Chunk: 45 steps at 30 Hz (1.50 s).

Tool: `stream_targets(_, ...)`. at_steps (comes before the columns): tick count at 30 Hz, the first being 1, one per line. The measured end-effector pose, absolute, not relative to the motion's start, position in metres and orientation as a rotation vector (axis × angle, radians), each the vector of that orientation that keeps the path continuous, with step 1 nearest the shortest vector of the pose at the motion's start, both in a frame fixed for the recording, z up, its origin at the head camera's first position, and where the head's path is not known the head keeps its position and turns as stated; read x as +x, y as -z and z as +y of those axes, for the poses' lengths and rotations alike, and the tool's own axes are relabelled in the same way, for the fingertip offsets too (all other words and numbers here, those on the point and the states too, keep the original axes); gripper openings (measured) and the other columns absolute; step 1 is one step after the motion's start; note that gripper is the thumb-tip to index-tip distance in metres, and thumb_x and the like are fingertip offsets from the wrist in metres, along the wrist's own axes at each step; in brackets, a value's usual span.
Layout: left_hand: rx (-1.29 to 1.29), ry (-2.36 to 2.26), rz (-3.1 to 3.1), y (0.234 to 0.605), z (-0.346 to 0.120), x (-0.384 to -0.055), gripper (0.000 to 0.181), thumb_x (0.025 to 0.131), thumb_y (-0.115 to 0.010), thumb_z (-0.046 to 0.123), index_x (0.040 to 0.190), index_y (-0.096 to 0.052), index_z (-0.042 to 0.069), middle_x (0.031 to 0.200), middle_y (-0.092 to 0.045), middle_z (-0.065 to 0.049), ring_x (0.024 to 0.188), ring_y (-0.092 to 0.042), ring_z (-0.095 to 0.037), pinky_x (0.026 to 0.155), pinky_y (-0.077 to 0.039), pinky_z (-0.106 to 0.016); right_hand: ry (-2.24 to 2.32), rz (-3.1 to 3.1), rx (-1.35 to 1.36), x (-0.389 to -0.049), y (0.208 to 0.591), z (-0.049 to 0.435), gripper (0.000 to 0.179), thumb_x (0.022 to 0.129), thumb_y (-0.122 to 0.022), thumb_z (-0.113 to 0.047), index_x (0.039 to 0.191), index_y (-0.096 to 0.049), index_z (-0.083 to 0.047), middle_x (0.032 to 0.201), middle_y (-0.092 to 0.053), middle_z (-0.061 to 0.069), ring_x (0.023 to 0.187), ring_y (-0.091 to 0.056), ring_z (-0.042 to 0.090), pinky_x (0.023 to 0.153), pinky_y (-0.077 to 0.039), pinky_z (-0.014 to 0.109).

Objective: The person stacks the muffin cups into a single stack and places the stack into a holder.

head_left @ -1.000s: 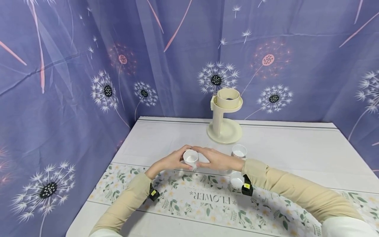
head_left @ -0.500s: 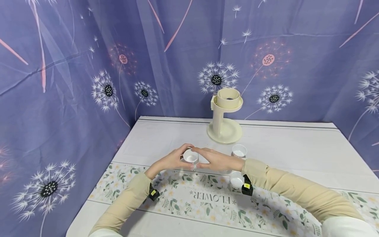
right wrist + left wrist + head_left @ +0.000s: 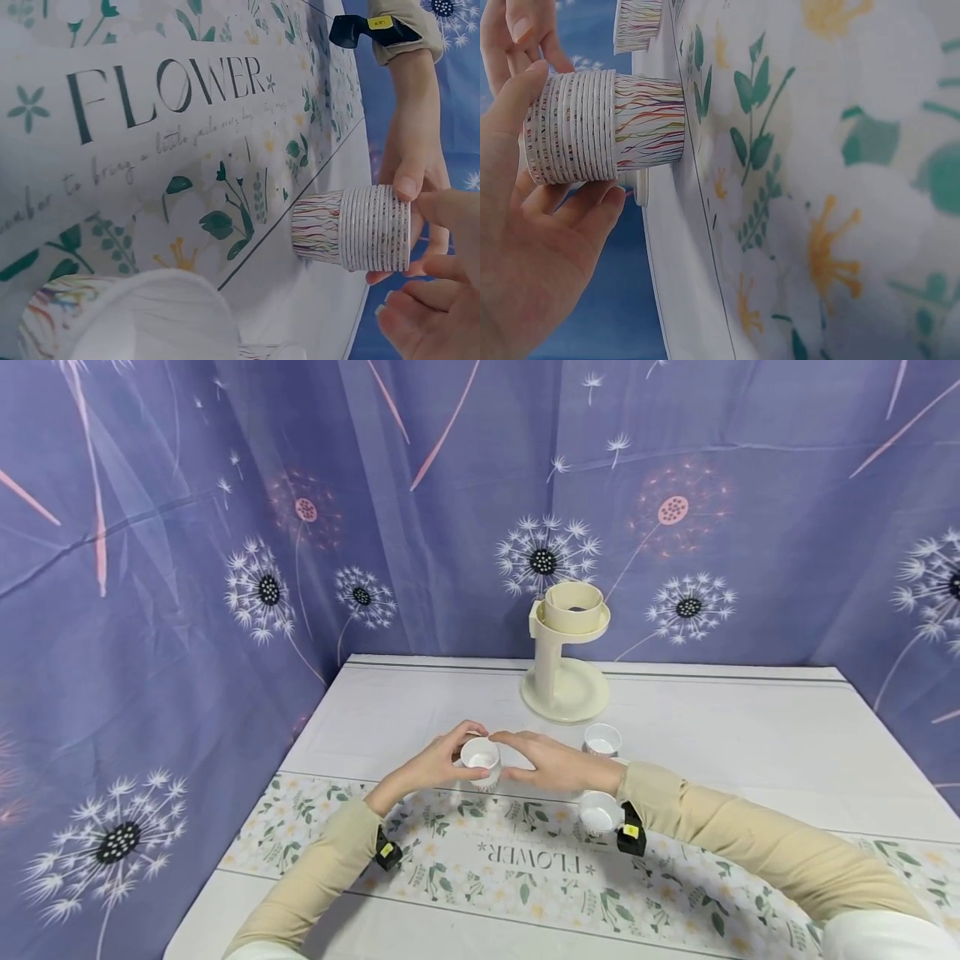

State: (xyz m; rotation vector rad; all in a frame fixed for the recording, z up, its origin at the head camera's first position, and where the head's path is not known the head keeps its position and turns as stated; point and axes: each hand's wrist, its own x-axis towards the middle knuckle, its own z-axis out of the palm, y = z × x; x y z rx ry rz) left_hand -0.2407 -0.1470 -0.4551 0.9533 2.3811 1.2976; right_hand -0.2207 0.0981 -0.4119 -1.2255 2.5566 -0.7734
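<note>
A stack of paper cups (image 3: 481, 760) with colourful wavy lines stands upright, its several rims nested at the top, as the left wrist view shows. My left hand (image 3: 429, 767) grips the stack, thumb on the near side and fingers round the far side. Just right of it is my right hand (image 3: 555, 763), fingers and thumb spread, its index fingertip by the rim and its thumb apart from the cups. In the right wrist view those fingers (image 3: 427, 300) lie beside the upper rims of the stack.
Two more white paper cups stand to the right: a far cup (image 3: 602, 740) and a near cup (image 3: 600, 812) beside my right wrist. Behind them is a cream stand (image 3: 550, 668) with a ring on top and a round base. A flowered band crosses the white table (image 3: 405, 693).
My right thumb has drawn back from the stack, leaving a gap. My left thumb now lies across the stack's near side. The camera view has shifted slightly.
</note>
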Motion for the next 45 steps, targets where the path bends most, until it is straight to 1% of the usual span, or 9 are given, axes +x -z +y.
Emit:
stream_targets(5, 0.969, -1.319, 2.386, 0.46, -0.148, -0.244, 0.054, 0.088, -0.071, 0.013, 0.133, -0.04, 0.01, 0.123, -0.062, -0.018, 0.103, -0.064, -0.029, 0.082, -0.055, -0.035, 0.849, 2.603, -1.264, -0.222, 0.412, 0.102, 0.047, 0.1, -0.054, -0.02, 0.143, -0.044, -0.002, 0.142, -0.051, 0.014, 0.13, -0.051, 0.03, 0.107, -0.043, 0.046)
stream_targets(8, 0.951, -1.322, 2.387, 0.461, -0.149, -0.244, 0.053, 0.088, -0.073, 0.017, 0.131, -0.042, 0.013, 0.121, -0.064, -0.013, 0.103, -0.064, -0.025, 0.084, -0.054, -0.033, 0.895, 2.633, -1.297, -0.221, 0.411, 0.105, 0.041, 0.1, -0.053, -0.016, 0.138, -0.05, 0.0, 0.137, -0.056, 0.015, 0.124, -0.056, 0.03, 0.102, -0.047, 0.045)
stream_targets(13, 0.897, -1.319, 2.397, 0.461, -0.149, -0.244, 0.053, 0.086, -0.074, 0.02, 0.129, -0.044, 0.015, 0.119, -0.065, -0.01, 0.103, -0.064, -0.02, 0.087, -0.053, -0.032, 0.959, 2.687, -1.324, -0.221, 0.411, 0.11, 0.034, 0.099, -0.054, -0.012, 0.13, -0.057, -0.001, 0.127, -0.064, 0.014, 0.114, -0.062, 0.027, 0.097, -0.051, 0.042)
stream_targets(17, 0.868, -1.318, 2.411, 0.462, -0.148, -0.243, 0.054, 0.085, -0.075, 0.017, 0.13, -0.045, 0.012, 0.117, -0.063, -0.012, 0.103, -0.063, -0.023, 0.087, -0.053, -0.032, 0.998, 2.701, -1.318, -0.22, 0.411, 0.115, 0.03, 0.098, -0.054, -0.011, 0.126, -0.06, -0.002, 0.122, -0.066, 0.013, 0.109, -0.064, 0.025, 0.094, -0.053, 0.041)
stream_targets(22, 0.84, -1.333, 2.399, 0.458, -0.146, -0.24, 0.055, 0.086, -0.074, 0.011, 0.131, -0.044, 0.004, 0.119, -0.06, -0.019, 0.107, -0.061, -0.031, 0.091, -0.051, -0.041, 1.04, 2.7, -1.301, -0.22, 0.413, 0.123, 0.027, 0.097, -0.055, -0.009, 0.121, -0.064, -0.002, 0.116, -0.068, 0.013, 0.102, -0.066, 0.022, 0.09, -0.054, 0.039)
stream_targets(26, 0.836, -1.338, 2.369, 0.443, -0.143, -0.232, 0.054, 0.086, -0.073, 0.01, 0.13, -0.044, 0.0, 0.119, -0.059, -0.022, 0.108, -0.06, -0.035, 0.093, -0.051, -0.046, 1.069, 2.698, -1.284, -0.22, 0.415, 0.129, 0.024, 0.097, -0.054, -0.008, 0.118, -0.066, -0.001, 0.113, -0.07, 0.012, 0.098, -0.067, 0.021, 0.088, -0.055, 0.039)
stream_targets(30, 0.852, -1.335, 2.364, 0.427, -0.141, -0.223, 0.051, 0.087, -0.072, 0.01, 0.129, -0.045, -0.002, 0.118, -0.058, -0.022, 0.107, -0.06, -0.033, 0.093, -0.051, -0.043, 1.089, 2.701, -1.264, -0.22, 0.417, 0.135, 0.022, 0.097, -0.054, -0.007, 0.114, -0.067, -0.001, 0.11, -0.07, 0.01, 0.096, -0.067, 0.02, 0.086, -0.056, 0.038)
stream_targets(36, 0.861, -1.331, 2.364, 0.425, -0.141, -0.222, 0.052, 0.086, -0.072, 0.009, 0.129, -0.045, -0.004, 0.119, -0.058, -0.024, 0.107, -0.06, -0.034, 0.093, -0.05, -0.045, 1.097, 2.721, -1.245, -0.219, 0.419, 0.142, 0.02, 0.096, -0.055, -0.004, 0.111, -0.069, -0.004, 0.107, -0.071, 0.008, 0.093, -0.067, 0.018, 0.084, -0.057, 0.037)
stream_targets(45, 0.83, -1.322, 2.37, 0.427, -0.141, -0.224, 0.052, 0.085, -0.074, 0.009, 0.128, -0.046, -0.003, 0.121, -0.058, -0.022, 0.111, -0.059, -0.032, 0.097, -0.05, -0.042, 1.133, 2.74, -1.194, -0.218, 0.423, 0.151, 0.026, 0.095, -0.054, -0.001, 0.119, -0.065, -0.003, 0.112, -0.07, 0.01, 0.096, -0.067, 0.021, 0.084, -0.056, 0.03)
